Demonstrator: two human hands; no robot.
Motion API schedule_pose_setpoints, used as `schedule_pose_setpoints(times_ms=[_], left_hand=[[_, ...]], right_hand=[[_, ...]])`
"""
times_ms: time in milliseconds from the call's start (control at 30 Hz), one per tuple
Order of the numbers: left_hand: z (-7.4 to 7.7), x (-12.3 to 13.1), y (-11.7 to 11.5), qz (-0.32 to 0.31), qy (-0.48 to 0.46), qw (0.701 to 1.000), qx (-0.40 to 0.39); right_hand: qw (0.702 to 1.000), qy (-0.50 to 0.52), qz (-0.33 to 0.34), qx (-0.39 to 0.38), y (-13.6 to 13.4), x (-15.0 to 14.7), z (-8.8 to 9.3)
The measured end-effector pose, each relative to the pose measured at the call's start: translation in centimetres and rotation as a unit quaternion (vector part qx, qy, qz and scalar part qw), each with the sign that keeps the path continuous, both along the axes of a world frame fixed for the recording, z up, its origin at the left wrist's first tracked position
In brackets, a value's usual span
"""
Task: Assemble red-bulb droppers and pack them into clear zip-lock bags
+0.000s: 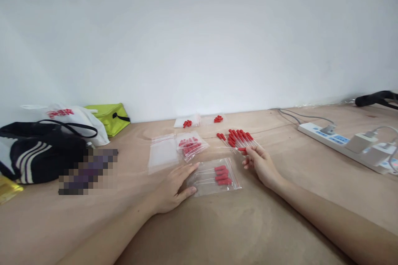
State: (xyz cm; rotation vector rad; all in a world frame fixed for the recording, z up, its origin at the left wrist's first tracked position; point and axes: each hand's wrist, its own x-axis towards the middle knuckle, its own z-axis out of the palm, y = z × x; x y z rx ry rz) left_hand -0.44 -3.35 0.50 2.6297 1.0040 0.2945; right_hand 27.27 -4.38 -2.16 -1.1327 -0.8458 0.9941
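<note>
My left hand [174, 188] lies flat on the wooden table [199, 223], fingers stretched, holding down the left edge of a clear zip bag [215, 177] with several red-capped droppers inside. My right hand [260, 163] is just right of that bag, fingers pinched on one red-capped dropper [241, 149]. Beyond it lies a loose pile of red-capped droppers [238, 138]. A filled zip bag [190, 145] and an empty zip bag [162, 152] lie farther left.
Two small bags with red caps [199, 121] rest by the white wall. A black striped bag [37, 151], white bag [66, 118] and green pouch [110, 118] sit at left. A white power strip [345, 145] with plugs and cables lies at right.
</note>
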Motion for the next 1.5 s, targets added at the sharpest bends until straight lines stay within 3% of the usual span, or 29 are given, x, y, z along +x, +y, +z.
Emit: schedule_pose_setpoints(times_ms=[133,333,733,867,1100,1233,1500], left_hand=[[0.1,0.0,-0.1,0.002,0.000,1.000,-0.002],[-0.2,-0.2,0.0,0.004,-0.014,1.000,0.002],[-0.1,-0.2,0.0,0.005,0.006,1.000,0.008],[0.0,-0.1,0.0,0.003,0.005,1.000,0.007],[0.0,0.0,0.0,0.002,0.000,1.000,0.009],[0.0,-0.1,0.0,-0.002,-0.003,1.000,0.012],[-0.1,0.1,0.1,-0.013,0.001,1.000,0.026]], right_hand=[[0.997,0.068,-0.040,0.019,1.1,2.6,-0.4],[0.994,0.052,-0.088,0.024,1.9,3.8,-1.2],[0.994,0.091,-0.059,-0.003,1.0,1.0,-0.5],[0.995,0.096,0.000,0.004,0.1,-0.8,-0.2],[0.987,-0.074,0.140,-0.036,-0.3,-2.4,0.1],[0.973,-0.103,0.203,-0.026,0.8,-2.5,-0.8],[0.963,-0.220,0.145,-0.054,2.6,-3.0,-1.9]])
